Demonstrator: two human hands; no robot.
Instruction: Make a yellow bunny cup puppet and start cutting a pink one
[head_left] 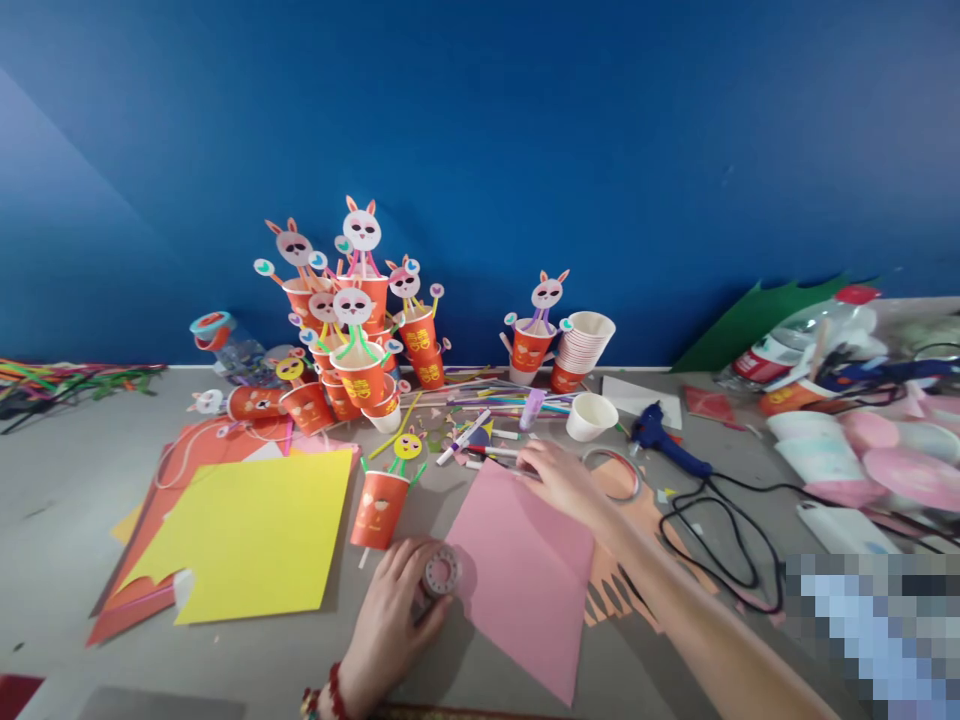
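Observation:
My left hand (397, 595) is closed around a small round roll (441, 571), pale with a ring of dark spots, at the left edge of a pink sheet of paper (525, 560). Beyond the sheet's top edge, my right hand (551, 475) has its fingers curled down on the end of a marker pen (493, 452); the fingertips partly hide it. An orange paper cup (380, 510) with a yellow rabbit face (409, 446) stands tilted just behind my left hand. Another capped marker (463, 437) lies nearby among paper scraps.
Stacked rabbit cups (360, 375) stand at the back left, behind yellow paper (262, 530). White cups (583, 345) are nested near the blue wall. A tape roll (615, 475), a glue gun (667, 440) and its black cord lie right. The bottom right corner is pixelated.

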